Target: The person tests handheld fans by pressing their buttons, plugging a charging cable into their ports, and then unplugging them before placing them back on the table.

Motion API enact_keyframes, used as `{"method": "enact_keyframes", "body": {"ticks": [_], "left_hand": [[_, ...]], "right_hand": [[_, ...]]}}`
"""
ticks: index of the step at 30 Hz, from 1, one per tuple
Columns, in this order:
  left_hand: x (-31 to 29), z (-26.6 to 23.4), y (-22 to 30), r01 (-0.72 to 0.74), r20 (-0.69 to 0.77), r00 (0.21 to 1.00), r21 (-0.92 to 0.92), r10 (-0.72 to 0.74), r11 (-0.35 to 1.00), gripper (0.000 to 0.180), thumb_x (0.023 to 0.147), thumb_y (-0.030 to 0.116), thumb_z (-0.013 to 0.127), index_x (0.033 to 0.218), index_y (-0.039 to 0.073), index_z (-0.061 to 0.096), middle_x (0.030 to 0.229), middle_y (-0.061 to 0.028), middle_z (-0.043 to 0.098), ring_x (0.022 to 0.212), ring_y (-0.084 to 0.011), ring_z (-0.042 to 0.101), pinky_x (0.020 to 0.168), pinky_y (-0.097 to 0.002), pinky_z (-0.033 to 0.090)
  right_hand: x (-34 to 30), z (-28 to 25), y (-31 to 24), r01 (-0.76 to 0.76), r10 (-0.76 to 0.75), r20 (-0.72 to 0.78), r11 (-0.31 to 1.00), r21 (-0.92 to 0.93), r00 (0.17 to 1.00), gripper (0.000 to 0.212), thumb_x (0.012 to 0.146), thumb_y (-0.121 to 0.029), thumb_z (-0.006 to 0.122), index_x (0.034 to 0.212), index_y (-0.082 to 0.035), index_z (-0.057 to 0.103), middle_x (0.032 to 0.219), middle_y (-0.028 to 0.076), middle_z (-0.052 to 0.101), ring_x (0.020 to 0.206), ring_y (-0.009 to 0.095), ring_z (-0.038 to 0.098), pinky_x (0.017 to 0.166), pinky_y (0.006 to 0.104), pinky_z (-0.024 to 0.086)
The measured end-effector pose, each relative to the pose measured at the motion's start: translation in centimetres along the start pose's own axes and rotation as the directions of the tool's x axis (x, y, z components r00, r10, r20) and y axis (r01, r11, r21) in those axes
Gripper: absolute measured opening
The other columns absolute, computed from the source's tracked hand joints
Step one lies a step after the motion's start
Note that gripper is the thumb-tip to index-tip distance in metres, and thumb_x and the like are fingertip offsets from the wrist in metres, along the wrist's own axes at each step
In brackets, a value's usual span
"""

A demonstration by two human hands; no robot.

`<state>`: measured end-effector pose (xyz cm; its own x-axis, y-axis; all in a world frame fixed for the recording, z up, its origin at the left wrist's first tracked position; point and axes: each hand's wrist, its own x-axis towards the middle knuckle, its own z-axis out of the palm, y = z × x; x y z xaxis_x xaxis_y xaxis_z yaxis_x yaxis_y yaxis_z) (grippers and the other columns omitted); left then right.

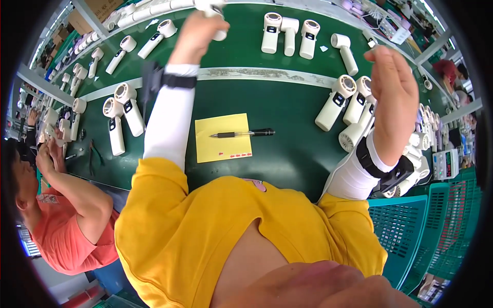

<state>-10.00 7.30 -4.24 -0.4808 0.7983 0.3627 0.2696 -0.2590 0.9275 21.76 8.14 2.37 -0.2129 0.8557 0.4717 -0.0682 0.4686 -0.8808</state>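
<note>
My left hand (197,32) reaches to the far edge of the green table (287,149), closed around a white handheld fan (209,7) whose top is cut off by the picture's edge. My right hand (394,97) is raised over the right side of the table. Its fingers stretch away from me, slightly bent, and I see nothing held in them. Close beside it lie several white handheld fans (331,109) with round heads and dark panels on their handles. Part of this group is hidden behind my right hand and forearm.
A yellow paper (221,148) bearing a black pen (231,134) lies before me. Two fans (132,117) lie left of it; others (272,38) line the far side. Pliers (91,156) lie near a co-worker (67,226) at left. A teal crate (398,226) stands at lower right.
</note>
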Motion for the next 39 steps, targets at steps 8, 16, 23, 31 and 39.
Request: {"method": "enact_keyframes", "body": {"ticks": [8, 16, 23, 31, 39], "left_hand": [[6.4, 4.4, -14.5, -0.004, -0.057, 0.996, 0.728, 0.067, 0.685, 0.033, 0.064, 0.008, 0.056, 0.093, -0.005, 0.048, 0.091, -0.0221, 0.053, 0.081, -0.0339, 0.055, 0.069, -0.0378, 0.046], [6.9, 12.5, -11.6, -0.059, -0.066, 0.962, 0.897, 0.264, 0.438, 0.03, 0.07, 0.023, 0.053, 0.085, -0.003, 0.055, 0.088, -0.0221, 0.052, 0.082, -0.0359, 0.053, 0.071, -0.0409, 0.044], [5.9, 16.6, -8.8, -0.005, 0.134, 0.974, 0.815, -0.18, 0.58, 0.032, 0.075, 0.029, 0.052, 0.085, -0.002, 0.056, 0.089, -0.0167, 0.055, 0.088, -0.031, 0.055, 0.07, -0.0398, 0.046], [2.2, 11.6, -6.4, 0.245, 0.257, 0.952, -0.315, -0.166, 0.917, 0.037, 0.071, 0.013, 0.062, 0.099, -0.002, 0.044, 0.079, -0.0071, 0.054, 0.072, -0.0155, 0.055, 0.062, -0.0289, 0.046], [-7.8, 4.7, 4.1, 0.157, 0.32, 0.947, -0.394, -0.025, 0.906, 0.029, 0.077, 0.007, 0.053, 0.099, 0.0, 0.034, 0.085, -0.0097, 0.05, 0.063, -0.0154, 0.056, 0.054, -0.027, 0.045]], "right_hand": [[7.0, -0.3, 5.4, -0.138, 0.139, 0.013, 0.988, -0.062, 0.99, 0.023, 0.085, -0.023, 0.049, 0.081, -0.001, 0.053, 0.052, -0.007, 0.032, 0.043, 0.003, 0.024, 0.039, 0.0191, 0.016], [17.3, 1.9, 20.9, 0.233, 0.021, 0.385, 0.765, -0.601, 0.923, 0.025, 0.075, -0.027, 0.055, 0.068, -0.002, 0.059, 0.051, 0.004, 0.048, 0.045, 0.017, 0.046, 0.04, 0.0305, 0.033], [15.7, 5.3, 24.6, 0.044, 0.222, 0.1, 0.243, -0.969, 0.97, 0.029, 0.071, -0.029, 0.053, 0.079, -0.004, 0.063, 0.086, 0.019, 0.06, 0.083, 0.032, 0.058, 0.073, 0.0373, 0.046], [16.9, 4.1, 27.0, 0.039, 0.327, 0.145, 0.311, -0.95, 0.934, 0.03, 0.068, -0.029, 0.054, 0.08, -0.003, 0.063, 0.08, 0.013, 0.062, 0.077, 0.03, 0.059, 0.069, 0.0381, 0.046], [14.7, 1.7, 17.4, -0.593, 0.56, 0.251, 0.801, 0.079, 0.79, 0.021, 0.073, -0.024, 0.06, 0.085, -0.007, 0.057, 0.068, 0.006, 0.058, 0.042, 0.007, 0.039, 0.033, 0.0191, 0.023]]}}
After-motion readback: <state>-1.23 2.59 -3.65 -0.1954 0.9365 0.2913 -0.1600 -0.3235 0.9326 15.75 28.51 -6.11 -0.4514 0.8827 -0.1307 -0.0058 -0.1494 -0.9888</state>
